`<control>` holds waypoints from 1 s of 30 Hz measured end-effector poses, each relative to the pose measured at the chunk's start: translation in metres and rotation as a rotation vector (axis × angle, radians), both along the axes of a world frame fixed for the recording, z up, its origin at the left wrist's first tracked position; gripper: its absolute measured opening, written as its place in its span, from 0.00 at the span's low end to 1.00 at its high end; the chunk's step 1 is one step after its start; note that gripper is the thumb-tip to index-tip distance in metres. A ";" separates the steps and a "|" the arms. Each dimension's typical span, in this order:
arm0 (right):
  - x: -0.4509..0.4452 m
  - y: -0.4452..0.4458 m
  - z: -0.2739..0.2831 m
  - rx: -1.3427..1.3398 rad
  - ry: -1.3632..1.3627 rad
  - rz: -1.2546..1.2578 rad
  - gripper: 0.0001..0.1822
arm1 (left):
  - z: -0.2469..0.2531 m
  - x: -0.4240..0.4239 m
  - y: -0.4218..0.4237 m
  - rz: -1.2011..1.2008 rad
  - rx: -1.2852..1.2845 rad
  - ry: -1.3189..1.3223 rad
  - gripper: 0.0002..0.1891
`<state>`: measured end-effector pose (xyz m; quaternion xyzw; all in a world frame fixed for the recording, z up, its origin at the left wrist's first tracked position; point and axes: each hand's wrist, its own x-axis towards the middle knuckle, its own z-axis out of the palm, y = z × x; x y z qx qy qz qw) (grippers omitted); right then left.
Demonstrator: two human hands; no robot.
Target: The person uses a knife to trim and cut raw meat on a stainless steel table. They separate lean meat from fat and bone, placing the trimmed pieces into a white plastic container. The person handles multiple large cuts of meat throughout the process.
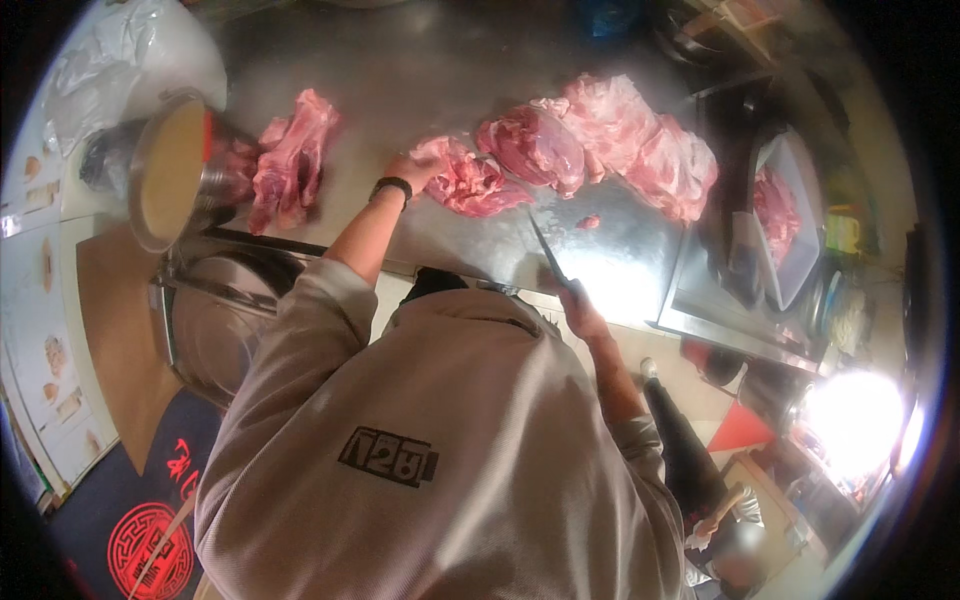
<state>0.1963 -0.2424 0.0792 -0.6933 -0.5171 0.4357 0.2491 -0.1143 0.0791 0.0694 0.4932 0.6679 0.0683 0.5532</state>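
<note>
My left hand point(415, 172), with a dark bracelet at its wrist, holds the left end of a piece of raw red meat point(484, 187) lying on the stainless steel table point(465, 247). Its fingertips are partly hidden against the meat. My right hand point(583, 311) grips a knife point(546, 246) by its handle near the table's front edge. The blade slants up and left, its tip just below the meat's right end. Beyond the held piece lie a rounded dark red cut point(532, 146) and a large pale, fatty slab point(637, 146). A small scrap point(589, 222) sits right of the blade.
Meaty bones point(292, 165) lie on the left, beside a metal pot point(172, 176) of yellowish contents. At right, a white plastic tub point(799, 225) holds more meat. A white plastic bag point(135, 67) is at upper left. Another person point(720, 517) is at lower right.
</note>
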 end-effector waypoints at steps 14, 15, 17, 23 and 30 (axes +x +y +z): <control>-0.048 0.067 -0.001 0.038 -0.269 0.029 0.13 | -0.052 -0.012 -0.046 0.620 -0.371 -1.208 0.23; -0.044 0.063 -0.002 0.021 -0.284 0.034 0.12 | -0.057 -0.016 -0.049 0.550 -0.320 -1.220 0.23; -0.037 0.055 -0.011 -0.025 -0.259 0.042 0.14 | -0.067 -0.027 -0.055 0.408 -0.220 -1.241 0.23; -0.059 0.067 0.021 0.020 -0.157 0.169 0.14 | -0.047 -0.020 -0.067 0.626 -0.158 -1.049 0.14; -0.066 0.080 -0.011 0.020 -0.313 0.101 0.13 | -0.082 -0.022 -0.066 0.800 -0.172 -1.287 0.14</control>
